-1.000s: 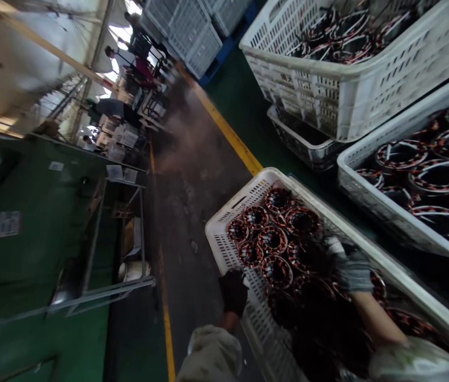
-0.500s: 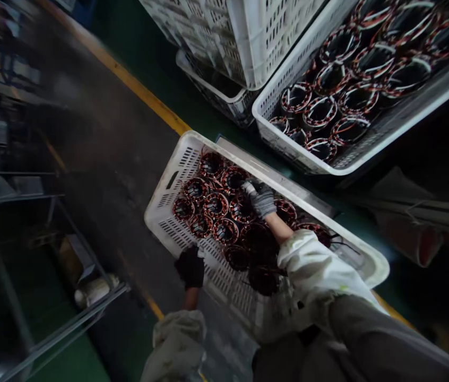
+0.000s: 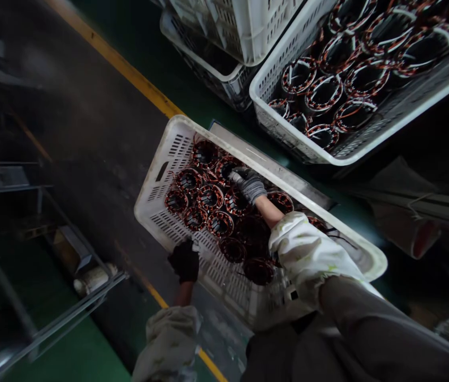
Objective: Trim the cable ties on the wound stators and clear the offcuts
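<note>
The right hand (image 3: pixel 248 184), fingers pressed together, has moved further across the copper-wound stators (image 3: pixel 209 197) and now rests on one in the white crate (image 3: pixel 150 223), while the gloved left hand (image 3: pixel 183 260) curls around the crate's rim.

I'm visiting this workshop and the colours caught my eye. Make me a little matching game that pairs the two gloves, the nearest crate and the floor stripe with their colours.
Things:
1. left glove
2. right glove
3. floor stripe
4. crate

Colours:
A. yellow
B. white
C. black
D. grey

Right pairs: 1-C, 2-D, 3-A, 4-B.
</note>
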